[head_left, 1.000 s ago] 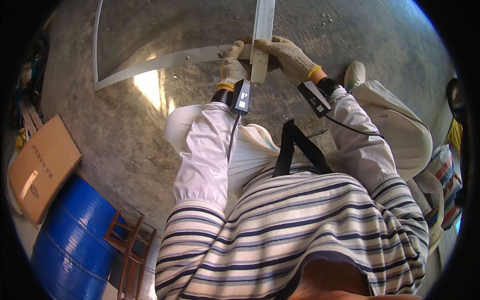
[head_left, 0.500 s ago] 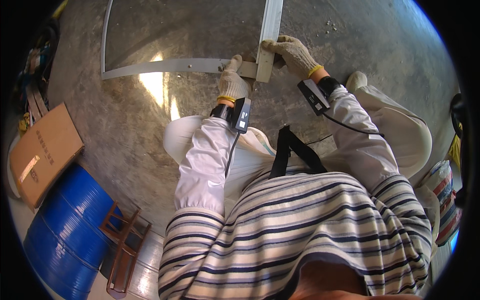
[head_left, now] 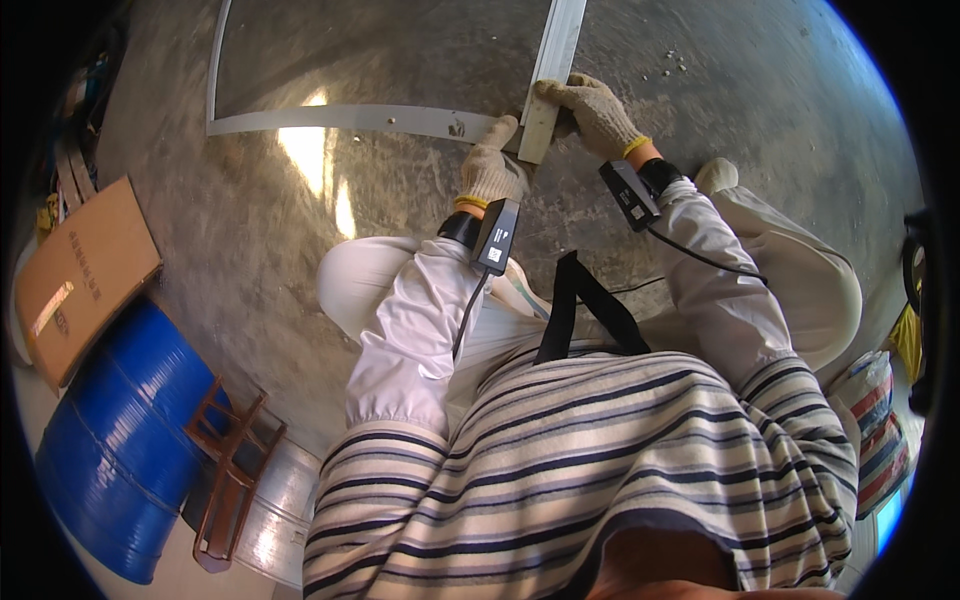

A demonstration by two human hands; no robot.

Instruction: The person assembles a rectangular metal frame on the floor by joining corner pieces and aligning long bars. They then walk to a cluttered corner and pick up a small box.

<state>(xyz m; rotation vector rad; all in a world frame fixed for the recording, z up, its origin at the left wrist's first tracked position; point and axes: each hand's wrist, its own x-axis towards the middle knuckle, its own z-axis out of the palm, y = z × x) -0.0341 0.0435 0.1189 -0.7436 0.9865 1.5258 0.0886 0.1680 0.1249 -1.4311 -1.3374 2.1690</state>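
A rectangular frame of pale metal rails (head_left: 340, 117) is in front of me, its open middle showing the concrete floor. At its near right corner the front rail meets a side rail (head_left: 560, 50), which ends in a beige-grey piece. My left hand (head_left: 493, 172), in a knitted work glove, is closed on the front rail just left of this corner, thumb on top. My right hand (head_left: 598, 115), gloved likewise, grips the side rail just above the corner, its thumb on the upper face and its other fingers at the outer side, partly hidden.
Small pale crumbs (head_left: 673, 66) lie on the floor right of the frame. Along the left stand a cardboard sheet (head_left: 95, 270), a blue drum (head_left: 125, 430), a brown metal stand (head_left: 232, 470) and a silvery drum (head_left: 275, 515). A striped sack (head_left: 880, 440) is at the right.
My left hand has slid right along the front rail, closer to the corner. My right hand keeps its grip on the side rail. The frame sits slightly farther right in the picture.
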